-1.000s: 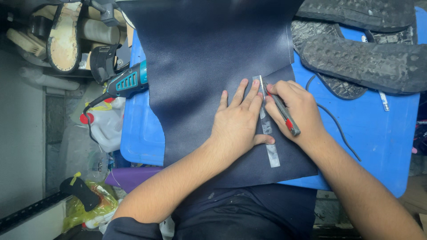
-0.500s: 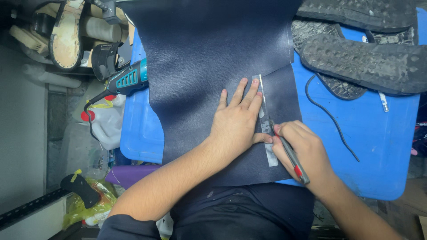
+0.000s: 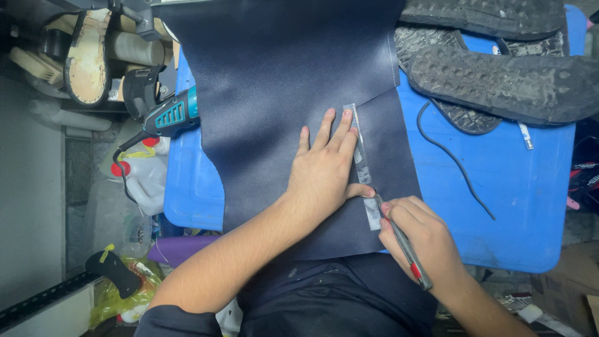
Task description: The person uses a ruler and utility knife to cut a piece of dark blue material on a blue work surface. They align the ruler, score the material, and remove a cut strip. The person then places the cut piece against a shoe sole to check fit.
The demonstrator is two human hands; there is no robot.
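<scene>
Now: Straight Cut Along Ruler, Blade at Near End

**Position of parts**
- Sheet (image 3: 281,75): dark navy, laid flat over blue board (image 3: 518,206), near edge hanging toward the lap.
- Ruler (image 3: 362,165): clear strip, lying on the right part of the sheet, running from far to near with a slight slant.
- Left hand (image 3: 324,168): spread flat, palm down, fingers extended, pressing sheet and ruler; fingertips along the ruler's left edge, thumb across its lower part. Gripping nothing.
- Right hand (image 3: 418,240): closed around knife (image 3: 419,278) in a pen grip, tip set against the ruler's right edge, close to its near end and just beside the left thumb.
- Off to the sides: black soles (image 3: 505,81) at far right, thin black cord (image 3: 455,162) on the board, teal drill (image 3: 171,115) at left. All apart from the cut line.

**Step in hand (judged)**
- Cutting a strip line down the ruler's edge; stroke appears nearly run out, with little ruler left below the tip. Cannot tell from this view how deep the blade sits.

**Requirements for next move (judged)**
- Hold downward pressure on the ruler so as not to let it pivot.
- Keep the thumb clear of the blade path; very close at present.
- To reach the sheet's near edge, slide the ruler nearer and realign with the existing line before drawing again.
</scene>
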